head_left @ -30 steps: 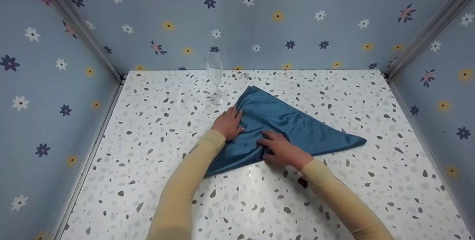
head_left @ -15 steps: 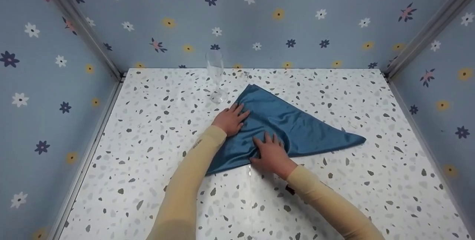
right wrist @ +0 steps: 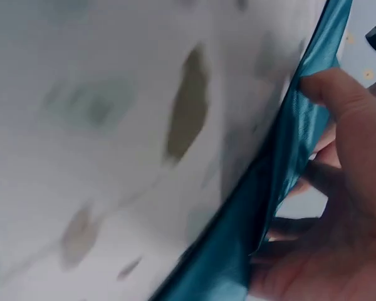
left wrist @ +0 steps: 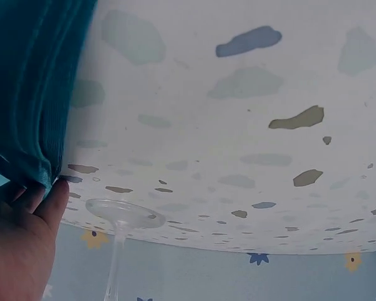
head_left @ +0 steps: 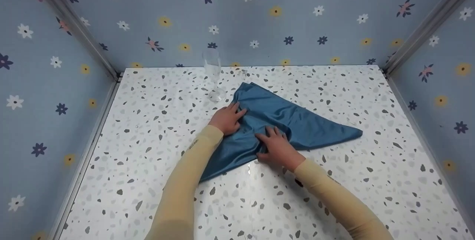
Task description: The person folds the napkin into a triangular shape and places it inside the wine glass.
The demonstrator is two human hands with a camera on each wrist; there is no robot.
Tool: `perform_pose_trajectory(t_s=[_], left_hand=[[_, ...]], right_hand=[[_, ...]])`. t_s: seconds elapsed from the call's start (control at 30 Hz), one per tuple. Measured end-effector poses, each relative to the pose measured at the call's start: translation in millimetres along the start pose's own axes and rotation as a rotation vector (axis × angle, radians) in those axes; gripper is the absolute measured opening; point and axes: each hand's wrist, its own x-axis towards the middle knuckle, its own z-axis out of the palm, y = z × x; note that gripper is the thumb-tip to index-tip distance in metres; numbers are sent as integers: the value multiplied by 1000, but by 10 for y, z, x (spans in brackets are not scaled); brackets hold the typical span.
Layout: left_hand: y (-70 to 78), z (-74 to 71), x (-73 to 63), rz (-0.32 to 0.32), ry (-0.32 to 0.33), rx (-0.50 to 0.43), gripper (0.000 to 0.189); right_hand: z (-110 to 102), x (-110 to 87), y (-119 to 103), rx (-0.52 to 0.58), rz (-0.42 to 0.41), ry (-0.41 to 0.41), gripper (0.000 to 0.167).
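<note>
A blue satin cloth (head_left: 315,128), folded to a triangle, lies on the speckled table with wrinkles through its middle. My left hand (head_left: 225,119) rests on its left edge, fingers extended and spread. The left wrist view shows those fingertips right at the cloth's layered edge (left wrist: 31,75). My right hand (head_left: 280,147) is at the near edge, its fingers arched over the cloth and bunching it. In the right wrist view the thumb (right wrist: 329,88) presses the raised fold, with the fingers on the other side. Near the far tip, two layers lie slightly apart.
A clear champagne flute (head_left: 216,94) stands upright behind the left hand, close to the cloth's far tip. Its foot (left wrist: 125,213) shows in the left wrist view. Flower-patterned panels (head_left: 237,17) enclose the white table (head_left: 148,158) at the back and sides.
My right hand first slid left along the near edge, then back slightly right. The left fingers spread on the cloth. At the far tip, the upper layer has shifted left, so two corners now show.
</note>
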Motion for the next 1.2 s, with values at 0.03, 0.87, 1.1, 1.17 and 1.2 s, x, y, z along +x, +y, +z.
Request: perform_pose_trajectory(t_s=[0.03, 0.87, 1.1, 1.17, 1.2], left_hand=[[-3, -4, -4, -2, 6, -1, 55], [214, 52, -67, -155, 38, -44, 58], [174, 180, -125, -112, 107, -125, 58], [154, 205, -138, -117, 91, -115, 61], [144, 218, -138, -121, 81, -104, 63]], right_hand=[[-11, 12, 29, -2, -8, -8, 71], [-306, 252, 727, -32, -231, -88, 67], [-296, 209, 665, -23, -198, -95, 68], [-273, 182, 574, -28, -195, -88, 68], [-259, 165, 517, -30, -193, -82, 68]])
